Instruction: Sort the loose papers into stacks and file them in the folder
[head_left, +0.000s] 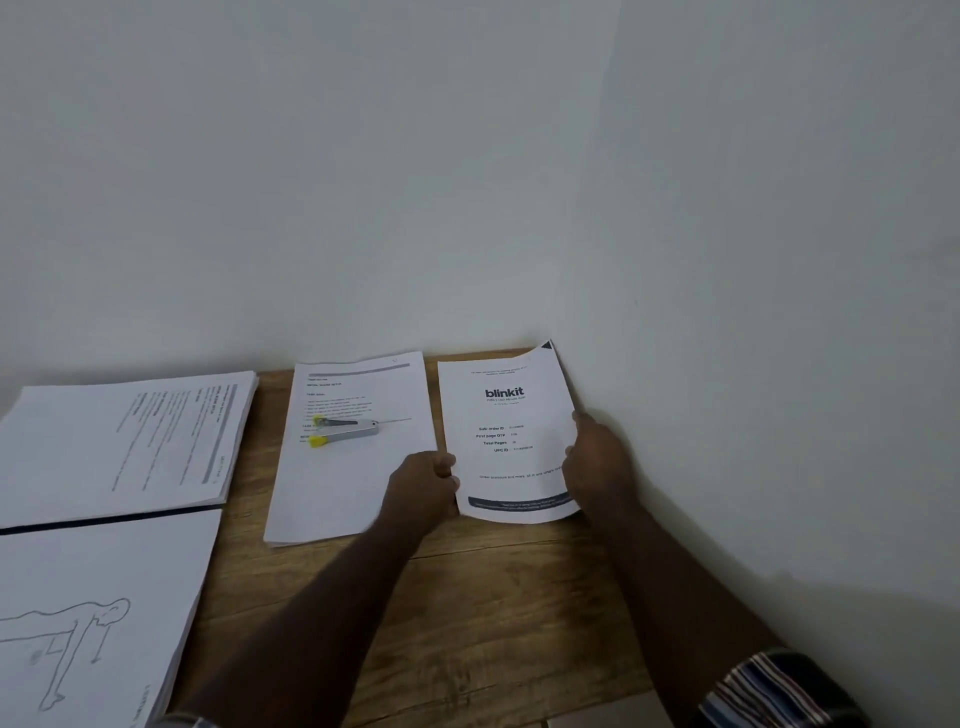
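Observation:
A white sheet printed "blinkit" (506, 415) lies in the far right corner of the wooden table (467, 597), its top right corner curled up against the wall. My left hand (423, 486) grips its lower left edge. My right hand (597, 460) grips its right edge. To its left lies a stack of printed papers (343, 488) with a stapler on top. An open folder (104, 519) at the left holds a text stack (124, 447) in its far half and a stack topped by a line drawing of a figure (88, 623) in its near half.
A silver stapler with yellow ends (343, 430) rests on the middle stack. White walls (727, 260) close the table at the back and the right. A grey object (602, 714) shows at the table's near edge.

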